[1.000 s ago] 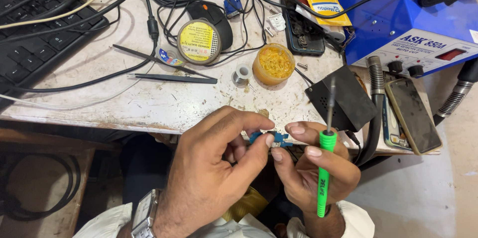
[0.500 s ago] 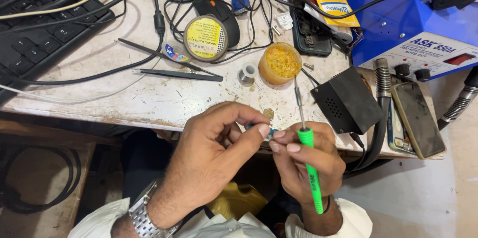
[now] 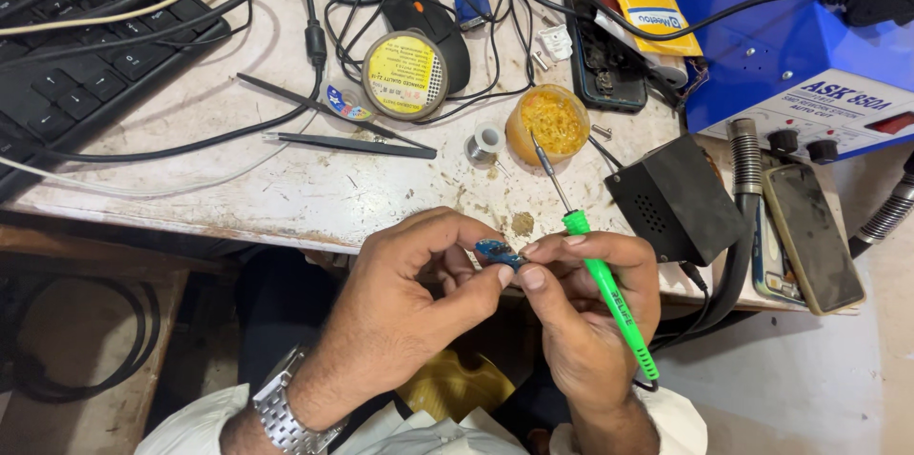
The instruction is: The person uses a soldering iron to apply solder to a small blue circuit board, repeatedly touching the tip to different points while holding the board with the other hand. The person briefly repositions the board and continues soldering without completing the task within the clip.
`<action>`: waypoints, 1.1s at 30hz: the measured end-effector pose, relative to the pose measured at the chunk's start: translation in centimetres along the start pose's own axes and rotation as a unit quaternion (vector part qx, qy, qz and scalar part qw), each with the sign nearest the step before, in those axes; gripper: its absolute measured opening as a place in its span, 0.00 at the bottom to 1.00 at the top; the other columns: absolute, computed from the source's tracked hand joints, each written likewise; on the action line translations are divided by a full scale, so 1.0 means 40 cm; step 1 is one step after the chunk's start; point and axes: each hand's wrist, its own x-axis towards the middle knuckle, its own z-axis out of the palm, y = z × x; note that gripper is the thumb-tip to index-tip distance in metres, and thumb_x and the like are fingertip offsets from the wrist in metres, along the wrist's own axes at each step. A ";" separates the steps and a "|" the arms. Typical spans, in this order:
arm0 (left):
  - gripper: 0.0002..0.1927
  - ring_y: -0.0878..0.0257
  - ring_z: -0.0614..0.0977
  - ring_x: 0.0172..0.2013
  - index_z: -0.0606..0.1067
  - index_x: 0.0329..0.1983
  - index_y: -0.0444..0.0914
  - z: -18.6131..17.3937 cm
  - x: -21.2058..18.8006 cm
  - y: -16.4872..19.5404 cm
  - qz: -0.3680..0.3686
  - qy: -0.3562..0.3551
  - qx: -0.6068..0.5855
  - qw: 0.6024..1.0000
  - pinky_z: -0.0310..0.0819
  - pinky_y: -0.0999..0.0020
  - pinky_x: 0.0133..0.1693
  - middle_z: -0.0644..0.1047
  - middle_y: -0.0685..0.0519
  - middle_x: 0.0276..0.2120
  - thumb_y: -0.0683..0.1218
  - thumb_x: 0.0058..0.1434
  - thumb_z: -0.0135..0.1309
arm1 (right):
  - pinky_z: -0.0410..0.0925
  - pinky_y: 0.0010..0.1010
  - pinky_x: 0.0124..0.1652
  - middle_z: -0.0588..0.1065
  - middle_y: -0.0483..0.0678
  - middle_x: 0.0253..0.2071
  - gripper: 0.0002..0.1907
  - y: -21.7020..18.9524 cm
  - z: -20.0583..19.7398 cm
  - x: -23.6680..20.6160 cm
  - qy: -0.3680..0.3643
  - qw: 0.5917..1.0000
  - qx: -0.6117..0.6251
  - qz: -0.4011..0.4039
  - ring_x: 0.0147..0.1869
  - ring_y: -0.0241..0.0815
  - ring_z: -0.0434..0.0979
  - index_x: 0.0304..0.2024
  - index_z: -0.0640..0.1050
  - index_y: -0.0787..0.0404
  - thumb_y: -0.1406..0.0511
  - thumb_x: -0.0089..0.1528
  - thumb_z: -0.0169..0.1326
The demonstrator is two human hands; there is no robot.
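A small blue flat part (image 3: pixel 495 250), low in the middle of the frame just below the front edge of the worn white worktable (image 3: pixel 286 198), is being pinched between the fingertips of both hands. The left hand (image 3: pixel 400 307), with a metal wristwatch (image 3: pixel 281 412) on its wrist, is being held curled, thumb and forefinger closed narrowly on the part's left end. The right hand (image 3: pixel 581 312) is being held closed on the part's right end, while a green-handled soldering iron with a thin metal tip (image 3: pixel 605 288) is being gripped across its palm, the tip being pointed up toward the table.

On the table, just above the hands, an open round tin of yellow flux (image 3: pixel 552 122) is being kept beside a small spool of solder wire (image 3: pixel 486 141). A round yellow-labelled tin (image 3: pixel 405 74) and black tweezers (image 3: pixel 352 144) are lying further left. A black keyboard (image 3: pixel 76 65) is being crossed by black cables in the upper left. A blue soldering station (image 3: pixel 790 46) is standing in the upper right, with a small black box (image 3: pixel 676 198) below it and a dark phone (image 3: pixel 809 236) at the right edge.
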 end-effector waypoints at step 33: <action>0.13 0.55 0.82 0.24 0.75 0.31 0.35 -0.049 0.222 -0.016 -0.057 -0.050 0.292 0.954 0.75 0.58 0.29 0.81 0.49 0.24 0.50 0.53 0.59 | 0.78 0.30 0.44 0.80 0.56 0.39 0.10 0.066 -0.132 0.069 -0.074 0.940 -0.295 -0.154 0.44 0.46 0.85 0.43 0.78 0.68 0.76 0.59 0.60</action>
